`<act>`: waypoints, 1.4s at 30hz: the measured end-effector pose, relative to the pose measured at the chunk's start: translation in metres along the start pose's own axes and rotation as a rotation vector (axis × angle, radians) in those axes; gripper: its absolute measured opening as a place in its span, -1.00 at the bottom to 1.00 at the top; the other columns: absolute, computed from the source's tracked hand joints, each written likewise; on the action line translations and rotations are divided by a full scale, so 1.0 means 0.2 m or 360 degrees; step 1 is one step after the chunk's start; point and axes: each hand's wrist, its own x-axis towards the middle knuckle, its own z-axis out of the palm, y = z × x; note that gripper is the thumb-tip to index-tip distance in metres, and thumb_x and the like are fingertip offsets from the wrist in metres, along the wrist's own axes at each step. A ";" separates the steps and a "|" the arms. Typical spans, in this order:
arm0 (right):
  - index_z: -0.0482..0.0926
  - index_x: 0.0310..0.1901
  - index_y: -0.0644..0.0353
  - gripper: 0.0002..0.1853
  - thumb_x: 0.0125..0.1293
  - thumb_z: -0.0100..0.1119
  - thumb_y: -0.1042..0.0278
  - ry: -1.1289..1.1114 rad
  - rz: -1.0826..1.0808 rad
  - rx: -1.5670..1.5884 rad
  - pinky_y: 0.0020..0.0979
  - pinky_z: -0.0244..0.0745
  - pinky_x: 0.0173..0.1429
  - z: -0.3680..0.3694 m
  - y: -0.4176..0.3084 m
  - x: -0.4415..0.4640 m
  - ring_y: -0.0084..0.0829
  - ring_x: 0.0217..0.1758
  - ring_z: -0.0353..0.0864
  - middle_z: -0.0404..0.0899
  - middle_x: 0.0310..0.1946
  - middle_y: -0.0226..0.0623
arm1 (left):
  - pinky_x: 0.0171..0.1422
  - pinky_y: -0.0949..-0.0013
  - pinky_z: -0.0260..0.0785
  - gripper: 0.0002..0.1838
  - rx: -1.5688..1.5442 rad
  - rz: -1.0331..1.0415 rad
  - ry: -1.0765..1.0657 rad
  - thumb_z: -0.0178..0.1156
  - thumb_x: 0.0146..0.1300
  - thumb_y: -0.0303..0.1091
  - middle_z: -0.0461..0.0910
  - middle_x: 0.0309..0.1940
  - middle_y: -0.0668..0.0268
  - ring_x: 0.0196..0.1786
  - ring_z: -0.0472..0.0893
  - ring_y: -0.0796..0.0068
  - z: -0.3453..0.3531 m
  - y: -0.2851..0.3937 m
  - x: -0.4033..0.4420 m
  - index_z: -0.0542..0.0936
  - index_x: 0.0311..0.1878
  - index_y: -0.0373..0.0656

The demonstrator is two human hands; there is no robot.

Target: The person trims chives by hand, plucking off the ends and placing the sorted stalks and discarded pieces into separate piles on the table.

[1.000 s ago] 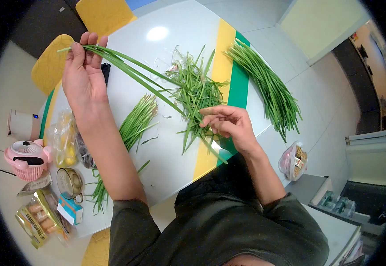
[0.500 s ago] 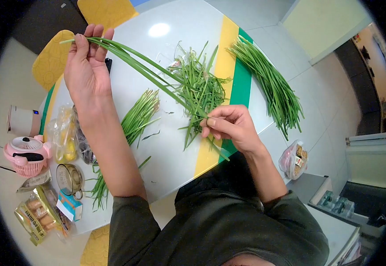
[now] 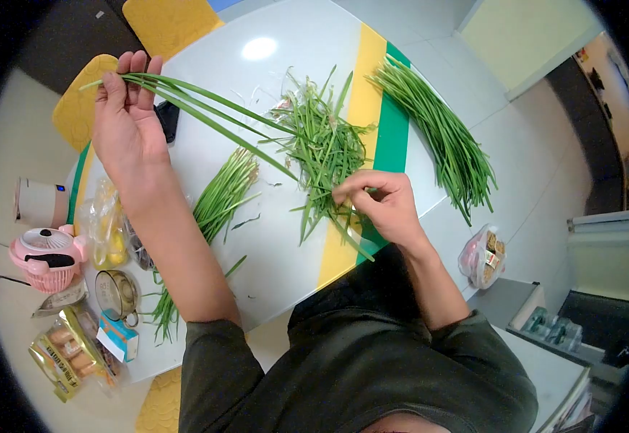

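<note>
My left hand [image 3: 130,119] is at the upper left, its thumb and fingers closed on the pale ends of a few long green stalks [image 3: 206,112]. Their leafy ends stretch right toward a tangled pile of green scraps [image 3: 322,141]. At the lower right edge of that pile is my right hand [image 3: 379,206], thumb and fingertips pinched together; what lies between them is too small to make out. A neat bundle of long stalks [image 3: 441,133] lies on the right. Another bundle [image 3: 224,191], with pale ends up, rests beside my left forearm, which partly hides it.
The white table [image 3: 271,267] has yellow and green stripes. A black phone [image 3: 166,119] lies behind my left wrist. At left are a pink fan [image 3: 47,256], a plastic bag [image 3: 105,231], a glass cup [image 3: 116,296], a blue box [image 3: 118,335] and packaged food [image 3: 72,353].
My left hand has shifted slightly left and down with the stalks. The stalks' far ends have come away from my right hand, which first closed on them and now pinches beside the pile.
</note>
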 end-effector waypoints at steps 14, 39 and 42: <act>0.75 -0.07 0.22 -0.77 0.25 0.28 0.61 0.0173 -0.0465 -0.1052 -0.37 0.48 -0.15 -0.07 -0.02 0.04 -0.29 -0.22 0.60 0.70 -0.31 -0.23 | 0.38 0.09 0.60 -0.72 0.0025 -0.0004 -0.0003 0.02 0.57 -0.41 0.57 0.07 -0.03 0.16 0.64 0.15 0.02 0.01 -0.01 0.41 0.12 -0.49; 0.69 0.02 0.21 -0.75 0.40 0.16 0.36 0.0166 -0.0214 -0.0241 -0.35 0.53 -0.06 -0.23 0.16 0.00 -0.33 -0.08 0.65 0.68 -0.09 -0.21 | 0.34 0.13 0.61 -0.71 -0.0008 -0.0264 -0.0229 0.05 0.58 -0.36 0.61 0.03 0.02 0.13 0.66 0.21 0.22 -0.09 -0.26 0.45 0.10 -0.46; 0.69 0.03 0.19 -0.75 0.42 0.15 0.36 0.0138 -0.0114 -0.0349 -0.42 0.48 -0.11 -0.25 0.15 -0.01 -0.46 -0.16 0.60 0.67 -0.09 -0.29 | 0.33 0.17 0.62 -0.72 -0.0083 -0.0499 -0.0327 0.06 0.57 -0.37 0.61 0.07 -0.02 0.18 0.65 0.18 0.34 -0.17 -0.34 0.46 0.10 -0.46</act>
